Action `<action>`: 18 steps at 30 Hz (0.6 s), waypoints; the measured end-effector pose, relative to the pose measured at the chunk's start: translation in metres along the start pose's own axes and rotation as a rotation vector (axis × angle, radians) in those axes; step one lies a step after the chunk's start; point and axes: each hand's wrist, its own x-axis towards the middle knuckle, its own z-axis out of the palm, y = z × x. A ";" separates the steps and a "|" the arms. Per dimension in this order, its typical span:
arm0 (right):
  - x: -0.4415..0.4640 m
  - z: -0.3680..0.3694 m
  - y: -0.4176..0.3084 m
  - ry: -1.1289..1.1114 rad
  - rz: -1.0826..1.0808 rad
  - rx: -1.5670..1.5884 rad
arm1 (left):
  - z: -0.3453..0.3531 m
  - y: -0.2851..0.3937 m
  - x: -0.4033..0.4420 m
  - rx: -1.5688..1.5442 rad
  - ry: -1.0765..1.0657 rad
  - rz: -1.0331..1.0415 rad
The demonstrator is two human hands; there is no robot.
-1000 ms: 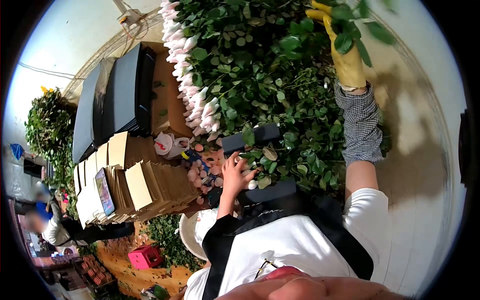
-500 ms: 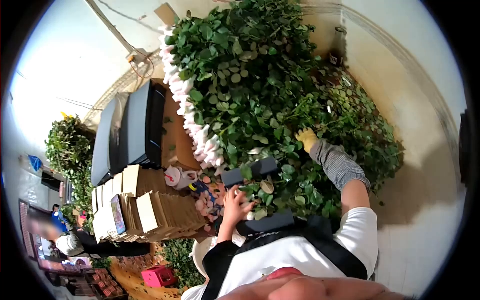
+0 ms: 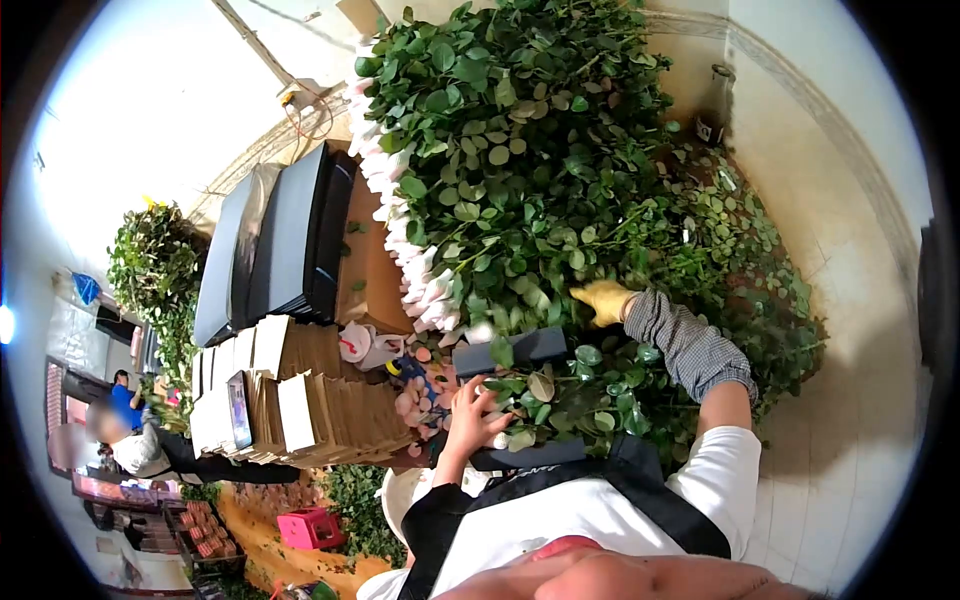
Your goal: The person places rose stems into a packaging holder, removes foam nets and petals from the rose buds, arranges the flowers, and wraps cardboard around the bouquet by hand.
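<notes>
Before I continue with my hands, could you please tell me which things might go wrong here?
1. The left hand is bare, while the right hand is gloved; any thorns among the leafy stems could prick the bare one.
2. The phone lies on the stacked cardboard, so a bump might make it slide.
3. Pale flower heads line one edge of the stems; a careless pull might bruise them.

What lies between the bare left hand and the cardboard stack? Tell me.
Mostly loose pink petals lie between the left hand and the cardboard stack, as the head view shows.
</notes>
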 end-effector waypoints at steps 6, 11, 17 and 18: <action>0.002 -0.133 -0.031 0.573 -0.381 0.274 | -0.002 0.002 0.003 0.019 -0.036 -0.001; 0.085 -0.267 -0.055 1.189 -0.449 -0.065 | 0.001 -0.002 0.000 0.000 -0.043 -0.020; 0.198 -0.230 -0.008 1.288 -0.086 -0.406 | -0.002 0.002 0.002 0.002 -0.017 -0.012; 0.175 -0.230 -0.025 1.205 -0.001 -0.266 | 0.000 0.001 0.000 0.009 -0.016 -0.013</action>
